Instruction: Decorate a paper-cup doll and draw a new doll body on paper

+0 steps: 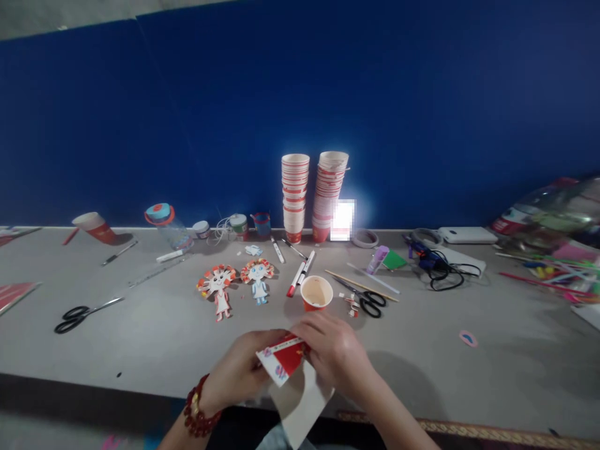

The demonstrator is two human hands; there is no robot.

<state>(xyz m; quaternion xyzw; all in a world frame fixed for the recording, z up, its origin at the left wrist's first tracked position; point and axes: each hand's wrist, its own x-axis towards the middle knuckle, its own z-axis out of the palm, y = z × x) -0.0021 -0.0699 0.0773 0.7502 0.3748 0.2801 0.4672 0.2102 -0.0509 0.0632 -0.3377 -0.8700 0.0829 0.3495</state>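
Near the front edge of the table, my left hand (pixel 237 369) grips a red and white piece of paper cup wall (pixel 287 360) by its left side. My right hand (pixel 332 347) has its fingers closed over the same piece at the upper right. A plain white flap (pixel 304 409) hangs below, apparently part of this piece; where they join is hidden. Just beyond my hands stands an upright paper cup (pixel 316 294). To its left lie two paper figures with fringed red and white heads, one in red (pixel 220 290) and one in blue (pixel 259 281).
Black-handled scissors (pixel 370 301) lie right of the cup, others (pixel 77 317) at far left. Two tall cup stacks (pixel 295 197) stand by the blue wall. Markers (pixel 304 269), a water bottle (pixel 166 225), a purple glue stick (pixel 377 259) and a cabled tool (pixel 429 256) lie about.
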